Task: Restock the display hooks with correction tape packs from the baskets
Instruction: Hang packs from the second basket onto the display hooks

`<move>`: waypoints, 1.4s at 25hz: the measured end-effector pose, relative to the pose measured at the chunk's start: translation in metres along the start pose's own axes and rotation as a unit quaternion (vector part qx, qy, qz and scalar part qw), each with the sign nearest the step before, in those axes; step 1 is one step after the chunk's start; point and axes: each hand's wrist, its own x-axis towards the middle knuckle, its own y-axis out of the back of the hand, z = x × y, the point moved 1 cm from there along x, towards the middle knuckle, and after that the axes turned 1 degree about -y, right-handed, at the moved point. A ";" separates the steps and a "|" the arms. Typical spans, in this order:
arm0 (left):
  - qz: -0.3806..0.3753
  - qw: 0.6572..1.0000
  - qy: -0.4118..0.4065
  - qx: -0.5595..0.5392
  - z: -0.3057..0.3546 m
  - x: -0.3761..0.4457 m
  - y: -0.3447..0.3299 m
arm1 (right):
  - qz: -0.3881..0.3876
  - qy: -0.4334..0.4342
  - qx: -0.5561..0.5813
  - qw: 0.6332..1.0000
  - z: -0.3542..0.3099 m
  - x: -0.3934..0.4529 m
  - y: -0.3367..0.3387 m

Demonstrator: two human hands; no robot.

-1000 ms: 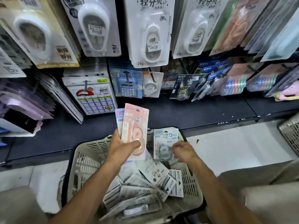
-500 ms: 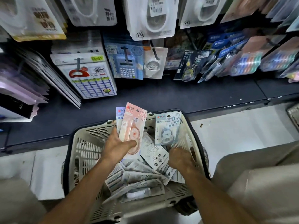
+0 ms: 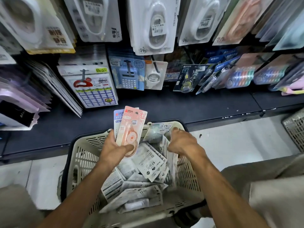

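Observation:
A beige plastic basket on the floor holds several grey-white correction tape packs lying jumbled. My left hand grips a pink correction tape pack upright over the basket, with a pale blue pack fanned behind it. My right hand is down at the basket's far right side. Its fingers curl onto a blurred pale pack that stands against the far rim. White correction tape packs hang on display hooks above.
A dark shelf ledge runs behind the basket. Over it hang a calculator pack, label sheets and colourful tape sets. A second mesh basket shows at the right edge. My knee is at the lower right.
My right hand set the pale blue pack down against the basket's far rim, dropped lower, and now reaches back onto it. My left hand keeps its packs.

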 end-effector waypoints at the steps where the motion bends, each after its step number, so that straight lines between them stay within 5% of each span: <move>1: -0.004 1.000 -0.007 -0.002 0.001 -0.002 0.000 | -0.016 0.008 0.081 0.997 0.004 -0.004 0.007; 3: -0.009 1.000 -0.021 -0.010 0.004 -0.003 0.000 | -0.075 0.029 0.274 0.958 0.009 -0.015 0.016; 7: -0.020 0.999 -0.040 -0.019 0.009 -0.003 0.007 | -0.168 0.100 0.434 0.880 0.018 -0.019 0.027; 11: -0.093 0.995 -0.033 -0.018 0.006 -0.007 0.008 | -0.266 0.113 0.621 0.728 0.022 -0.015 0.014; 15: -0.114 0.993 -0.008 -0.013 0.003 -0.004 0.013 | -0.231 0.095 0.754 0.608 0.019 -0.012 0.002; 19: -0.198 0.975 0.046 -0.091 -0.004 -0.007 0.015 | -0.199 0.033 0.740 0.642 0.000 -0.009 -0.012; 22: -0.263 0.942 0.085 -0.191 -0.011 -0.010 0.011 | -0.177 -0.073 0.752 0.631 -0.005 -0.002 -0.026; 27: -0.258 0.958 0.093 -0.085 -0.022 -0.010 -0.001 | -0.152 -0.146 0.680 0.703 -0.035 0.005 -0.044; 30: -0.245 0.965 0.074 -0.054 -0.023 -0.008 -0.006 | -0.151 -0.148 0.716 0.665 -0.039 0.004 -0.049; 32: -0.213 0.974 0.063 -0.052 -0.025 -0.003 -0.005 | -0.095 -0.130 0.770 0.617 -0.031 0.008 -0.044; 35: -0.171 0.978 0.089 -0.076 -0.037 0.002 -0.005 | 0.055 -0.179 0.704 0.685 -0.008 0.017 -0.056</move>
